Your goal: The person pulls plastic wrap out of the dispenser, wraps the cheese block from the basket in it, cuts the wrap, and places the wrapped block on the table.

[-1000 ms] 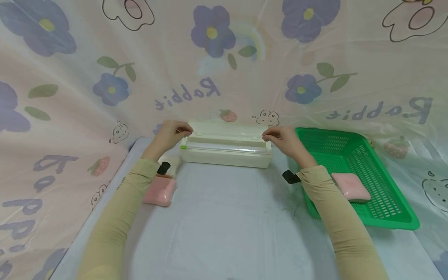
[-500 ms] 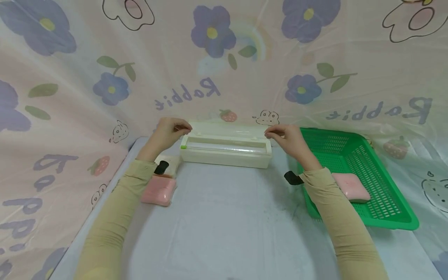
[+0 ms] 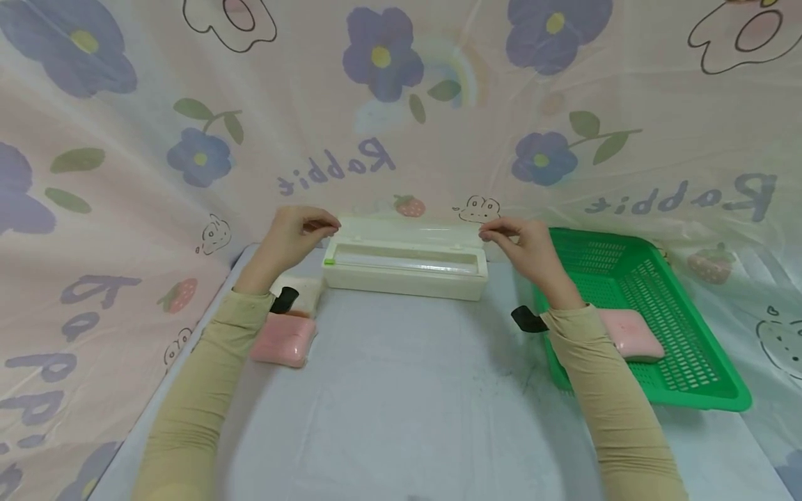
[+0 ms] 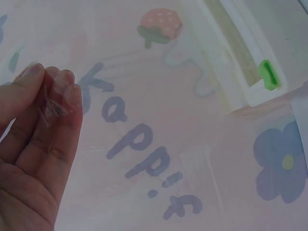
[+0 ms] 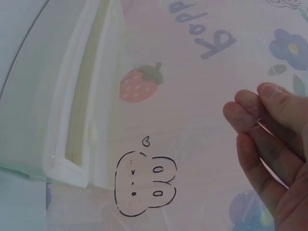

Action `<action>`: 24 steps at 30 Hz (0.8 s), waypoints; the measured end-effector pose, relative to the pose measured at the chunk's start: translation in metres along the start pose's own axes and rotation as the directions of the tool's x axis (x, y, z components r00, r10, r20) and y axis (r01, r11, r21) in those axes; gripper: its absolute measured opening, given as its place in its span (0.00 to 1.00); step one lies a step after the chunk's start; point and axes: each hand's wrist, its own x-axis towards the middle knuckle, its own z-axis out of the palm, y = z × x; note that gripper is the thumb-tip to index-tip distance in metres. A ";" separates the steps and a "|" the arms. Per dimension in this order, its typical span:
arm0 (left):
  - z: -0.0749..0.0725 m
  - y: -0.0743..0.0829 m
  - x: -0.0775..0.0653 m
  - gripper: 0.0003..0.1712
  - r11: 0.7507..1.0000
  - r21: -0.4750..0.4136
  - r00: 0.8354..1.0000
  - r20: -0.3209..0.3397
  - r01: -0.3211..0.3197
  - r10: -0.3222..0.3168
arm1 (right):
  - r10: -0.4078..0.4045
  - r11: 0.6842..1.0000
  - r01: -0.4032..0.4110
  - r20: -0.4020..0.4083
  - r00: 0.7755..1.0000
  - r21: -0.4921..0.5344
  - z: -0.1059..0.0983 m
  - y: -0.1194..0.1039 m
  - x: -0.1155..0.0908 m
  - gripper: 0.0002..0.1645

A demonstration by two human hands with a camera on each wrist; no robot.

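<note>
A white cling film dispenser (image 3: pixel 404 283) stands at the back of the table, its lid raised and a shiny roll inside. My left hand (image 3: pixel 289 240) pinches a corner of clear cling film (image 4: pixel 54 107), which bunches at the fingertips in the left wrist view. On the other side, my right hand (image 3: pixel 529 254) pinches the film between thumb and fingers. Both hands are raised behind the dispenser's front, level with the lid. The film is nearly invisible between them, showing only as faint glints. A green slider (image 4: pixel 269 74) sits at the dispenser's left end.
A pink soap-like block (image 3: pixel 285 341) and a cream one (image 3: pixel 302 296) lie at the left, partly behind the left wrist. At the right, a green basket (image 3: pixel 695 306) holds another pink block (image 3: pixel 633 335). A patterned curtain (image 3: pixel 438 160) hangs behind the table.
My hands have drawn apart, the left one to the left and the right one to the right, both rising a little. The dispenser has stayed in place.
</note>
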 end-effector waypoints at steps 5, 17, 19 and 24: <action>-0.002 0.003 -0.002 0.04 0.999 0.013 0.998 -0.038 -0.048 0.048 | -0.023 1.000 0.023 -0.028 0.999 0.002 -0.005 -0.006 -0.002 0.07; -0.006 0.016 -0.005 0.04 0.991 0.018 0.985 -0.108 -0.132 0.133 | -0.107 0.994 0.108 -0.102 0.989 0.013 -0.016 -0.018 -0.006 0.07; -0.008 0.018 -0.006 0.05 0.990 0.021 0.984 -0.114 -0.137 0.139 | -0.109 0.994 0.111 -0.108 0.988 0.011 -0.018 -0.021 -0.007 0.07; -0.013 0.025 -0.009 0.05 0.988 0.032 0.978 -0.141 -0.148 0.151 | -0.141 0.990 0.141 -0.131 0.981 -0.008 -0.021 -0.029 -0.009 0.07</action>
